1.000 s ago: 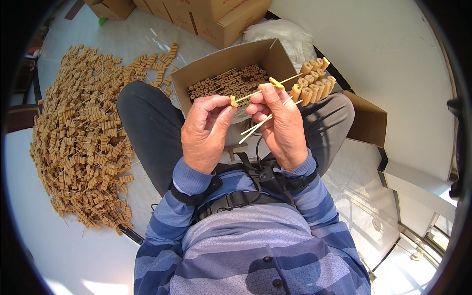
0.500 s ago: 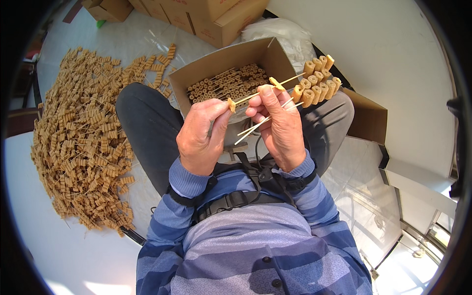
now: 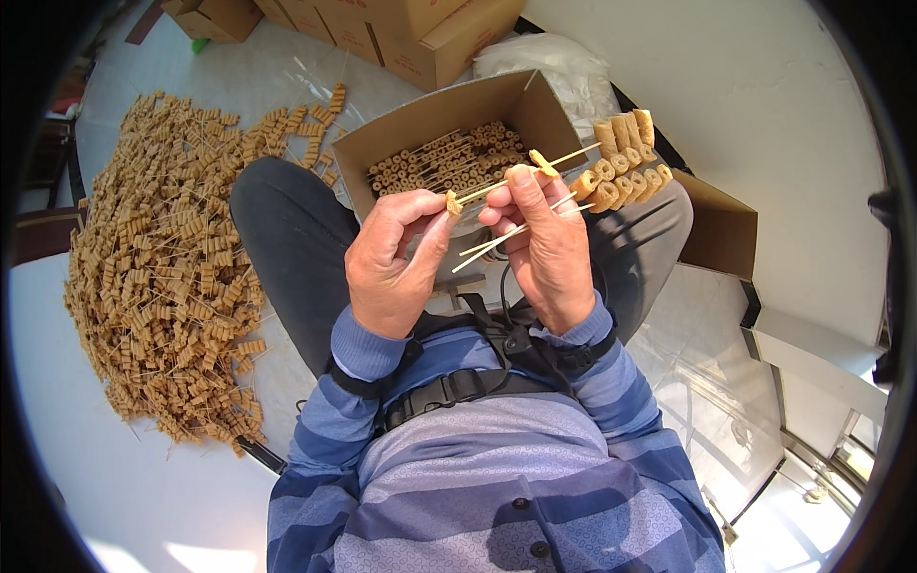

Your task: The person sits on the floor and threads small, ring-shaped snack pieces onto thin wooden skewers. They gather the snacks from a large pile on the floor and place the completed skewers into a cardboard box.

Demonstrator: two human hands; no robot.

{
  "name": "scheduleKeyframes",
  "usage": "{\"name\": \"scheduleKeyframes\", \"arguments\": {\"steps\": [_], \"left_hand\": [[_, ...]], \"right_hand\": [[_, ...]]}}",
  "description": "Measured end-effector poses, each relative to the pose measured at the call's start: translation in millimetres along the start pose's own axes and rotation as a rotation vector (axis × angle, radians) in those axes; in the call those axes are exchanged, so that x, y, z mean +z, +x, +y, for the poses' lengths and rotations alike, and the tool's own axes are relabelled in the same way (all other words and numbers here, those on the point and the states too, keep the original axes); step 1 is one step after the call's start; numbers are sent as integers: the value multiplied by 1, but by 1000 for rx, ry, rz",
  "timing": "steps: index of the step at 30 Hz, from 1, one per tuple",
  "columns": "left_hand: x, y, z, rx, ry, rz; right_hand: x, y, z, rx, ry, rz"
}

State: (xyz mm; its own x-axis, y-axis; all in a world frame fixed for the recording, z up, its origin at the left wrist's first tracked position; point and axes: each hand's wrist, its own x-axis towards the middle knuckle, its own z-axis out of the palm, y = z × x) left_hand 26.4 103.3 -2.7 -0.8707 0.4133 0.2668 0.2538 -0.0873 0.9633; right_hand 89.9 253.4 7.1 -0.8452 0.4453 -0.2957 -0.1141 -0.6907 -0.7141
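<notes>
My left hand (image 3: 394,267) is closed in a pinch on a small golden-brown piece (image 3: 453,203) at the near end of a thin wooden skewer. Between the thumb and fingers of my right hand (image 3: 549,258) are several skewers (image 3: 492,248), their bare ends pointing toward me. Rows of brown tube-shaped rolls (image 3: 621,181) are threaded on the far ends of the held skewers, over my right knee. A folded strip (image 3: 543,163) of the same brown stuff sits by my right thumb, on or against a skewer. My fingers partly hide the skewers.
An open cardboard box (image 3: 449,115) between my knees holds many skewered rolls. At left a large heap of skewered brown pieces (image 3: 162,277) covers the floor. Closed cartons (image 3: 382,38) and a clear plastic bag (image 3: 564,72) lie beyond; a white wall (image 3: 764,124) rises at right.
The bunch of rolls in my right hand has turned, so the back row shows more of its length. Both hands keep nearly the same place and grip.
</notes>
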Motion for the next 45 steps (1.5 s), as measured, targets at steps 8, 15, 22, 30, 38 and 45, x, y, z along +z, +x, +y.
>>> {"name": "scheduleKeyframes", "arguments": {"steps": [8, 15, 22, 30, 38, 45], "left_hand": [[-5, -5, 3, -264, -335, -4], [-9, -7, 3, -196, -279, -11], [-9, -8, 0, -70, -271, -11], [-9, -11, 4, -126, -233, -14], [-12, -5, 8, -305, -542, -109], [-1, -8, 11, -241, -495, -82]], "right_hand": [[18, -14, -5, -206, -264, -98], [27, -21, -7, -266, -335, -86], [27, -18, -7, -266, -314, -95], [24, -17, -5, -316, -358, -115], [18, -7, -5, -125, -186, -138], [10, 1, 3, 155, 101, -35]]}}
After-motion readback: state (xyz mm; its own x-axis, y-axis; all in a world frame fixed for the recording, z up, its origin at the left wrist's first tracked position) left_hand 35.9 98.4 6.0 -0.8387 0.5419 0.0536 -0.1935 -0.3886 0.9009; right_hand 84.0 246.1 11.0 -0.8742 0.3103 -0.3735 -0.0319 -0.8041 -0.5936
